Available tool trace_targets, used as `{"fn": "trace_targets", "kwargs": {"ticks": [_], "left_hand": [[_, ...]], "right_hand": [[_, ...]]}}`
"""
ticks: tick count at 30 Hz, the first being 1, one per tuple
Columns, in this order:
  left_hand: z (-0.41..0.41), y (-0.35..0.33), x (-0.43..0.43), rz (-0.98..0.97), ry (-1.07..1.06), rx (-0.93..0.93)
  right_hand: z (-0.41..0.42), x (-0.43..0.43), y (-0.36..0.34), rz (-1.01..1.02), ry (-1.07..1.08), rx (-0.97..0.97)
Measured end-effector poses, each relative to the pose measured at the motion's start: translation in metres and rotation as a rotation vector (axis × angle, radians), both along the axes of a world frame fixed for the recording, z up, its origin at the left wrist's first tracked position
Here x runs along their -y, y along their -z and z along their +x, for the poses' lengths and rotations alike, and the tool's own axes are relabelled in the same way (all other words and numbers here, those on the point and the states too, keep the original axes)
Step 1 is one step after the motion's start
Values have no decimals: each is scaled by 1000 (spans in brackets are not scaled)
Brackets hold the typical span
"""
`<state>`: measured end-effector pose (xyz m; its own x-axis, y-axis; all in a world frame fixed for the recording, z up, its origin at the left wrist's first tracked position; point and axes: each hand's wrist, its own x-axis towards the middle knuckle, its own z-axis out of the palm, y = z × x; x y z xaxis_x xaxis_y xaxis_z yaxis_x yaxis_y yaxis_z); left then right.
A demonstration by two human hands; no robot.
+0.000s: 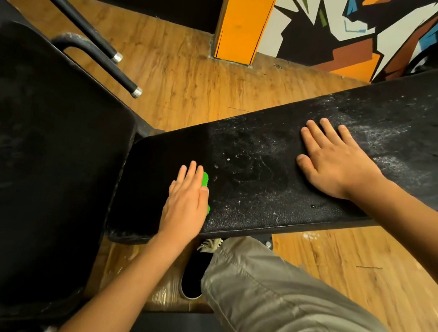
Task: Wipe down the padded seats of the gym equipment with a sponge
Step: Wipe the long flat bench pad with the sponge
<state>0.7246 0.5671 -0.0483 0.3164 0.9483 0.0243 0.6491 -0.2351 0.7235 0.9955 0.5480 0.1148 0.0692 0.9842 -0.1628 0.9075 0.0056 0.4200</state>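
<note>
A green sponge (205,179) is pressed under the flat left hand (186,206) on the padded seat (256,148); the right hand (334,163) is spread empty on dusty padding; wiping is under way; strokes rightward seem called for.

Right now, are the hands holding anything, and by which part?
Nothing gripped: left hand presses flat atop the green sponge; right hand rests on the bench pad.

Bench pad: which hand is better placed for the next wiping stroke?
Left. The left hand presses the green sponge onto the bench pad beside the dusty patch; the right hand lies flat farther along, without a sponge.
</note>
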Motion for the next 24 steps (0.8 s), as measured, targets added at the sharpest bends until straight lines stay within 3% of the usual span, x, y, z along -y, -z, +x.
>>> {"fn": "trace_targets", "kwargs": {"ticks": [14, 24], "left_hand": [[48, -14, -141, -39, -9, -66], [36, -14, -95, -27, -17, -5]], "right_hand": [[-2, -2, 3, 13, -2, 8], [-5, -1, 2, 10, 4, 11]]}}
